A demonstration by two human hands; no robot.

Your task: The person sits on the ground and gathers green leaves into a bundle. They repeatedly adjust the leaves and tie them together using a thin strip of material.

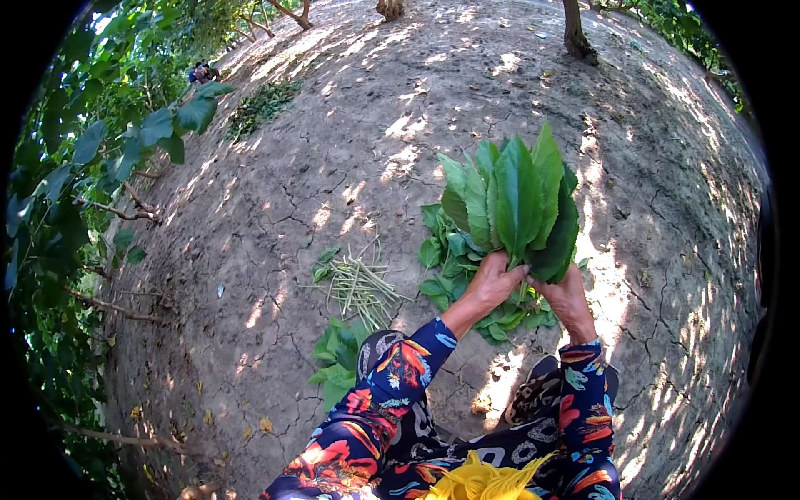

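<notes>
A fanned bunch of large green leaves [517,194] stands upright between my hands, its stalks gathered at the bottom. My left hand [497,281] grips the stalks from the left, thumb against them. From the right, my right hand [567,297] holds the base of the same bunch, its fingertips meeting my left thumb. Behind and below the hands lies a loose pile of green leaves [447,250] on the soil, partly hidden by the bunch. Left of that pile is a heap of cut pale-green stems [362,289]. More broad leaves [337,362] lie beside my left knee.
Dry, cracked soil [250,206] spreads around me, dappled with sun. Leafy branches [134,147] reach in from the left. A tree trunk [576,34] rises at the back right. Farther off are a patch of greenery [265,106] and a person [203,73] near the foliage.
</notes>
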